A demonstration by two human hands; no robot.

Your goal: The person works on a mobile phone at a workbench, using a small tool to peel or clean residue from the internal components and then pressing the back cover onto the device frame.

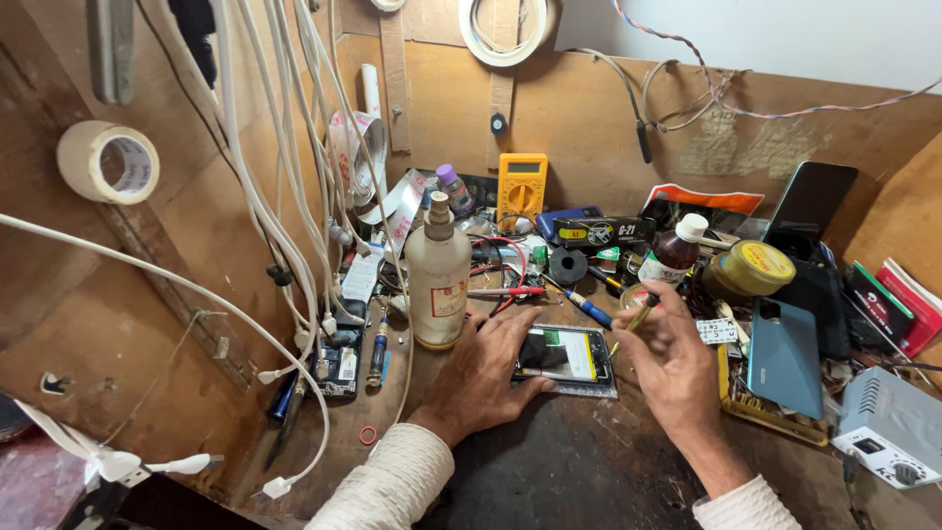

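Observation:
An opened phone [569, 356] lies flat on the dark worktop, its insides and a pale battery showing. My left hand [486, 378] rests on its left end, fingers spread and pressing it down. My right hand [672, 368] hovers just right of the phone and pinches a thin yellowish tool [643, 314] whose dark tip points up and to the right, away from the phone. A blue-handled tool [587, 307] lies on the bench just behind the phone.
A tall cloudy bottle [438, 280] stands left of the phone. A brown bottle [673, 253], a tin of paste [754, 267], a yellow multimeter [522, 185] and a blue phone back [785, 358] crowd the rear and right. White cables [294, 226] hang at left.

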